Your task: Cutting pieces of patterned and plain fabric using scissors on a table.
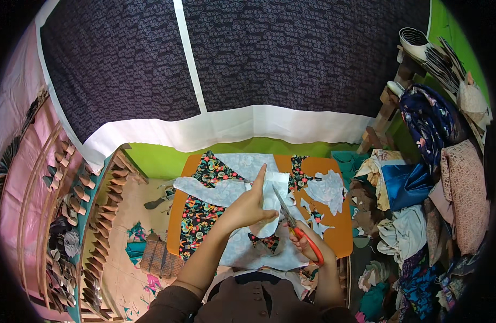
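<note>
My left hand (252, 203) presses down on a pale light-blue fabric piece (215, 191), its index finger stretched forward. It pinches the fabric edge beside the scissor blades. My right hand (307, 246) grips red-handled scissors (297, 229) whose blades point away from me into the pale fabric. Under it lies black floral fabric (197, 215) on a small orange table (339, 237).
Pale offcuts (327, 189) lie on the table's right side. A heap of folded cloths (415, 215) stands at the right. Racks of wooden shoe forms (100, 215) run down the left. A dark patterned cloth (248, 59) hangs behind.
</note>
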Demonstrator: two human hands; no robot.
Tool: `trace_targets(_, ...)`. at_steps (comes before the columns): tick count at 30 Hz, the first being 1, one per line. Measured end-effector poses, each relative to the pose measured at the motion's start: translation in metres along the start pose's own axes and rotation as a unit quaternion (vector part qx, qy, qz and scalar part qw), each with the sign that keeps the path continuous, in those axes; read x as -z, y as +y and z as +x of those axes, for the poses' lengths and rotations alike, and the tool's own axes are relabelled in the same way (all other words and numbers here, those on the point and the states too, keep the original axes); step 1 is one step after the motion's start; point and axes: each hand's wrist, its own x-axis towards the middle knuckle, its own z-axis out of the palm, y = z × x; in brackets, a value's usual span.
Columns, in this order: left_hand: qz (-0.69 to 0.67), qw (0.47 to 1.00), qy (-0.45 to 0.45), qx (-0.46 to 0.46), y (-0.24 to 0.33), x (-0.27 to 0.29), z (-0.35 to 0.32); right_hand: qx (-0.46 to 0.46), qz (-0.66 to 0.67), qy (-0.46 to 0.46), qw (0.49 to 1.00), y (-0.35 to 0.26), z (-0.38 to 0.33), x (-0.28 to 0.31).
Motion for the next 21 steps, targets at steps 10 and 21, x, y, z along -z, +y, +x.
trace_targets(10,-0.006,0.996,-0.039,0.080,0.009,0.003,-0.001,-0.083,-0.001,-0.017,0.996,-0.012,-0.002,0.002)
trace_targets(21,-0.109,0.985,0.126,0.038,-0.010,-0.019,0.000,0.001,0.011,-0.003,1.000,-0.012,0.002,-0.004)
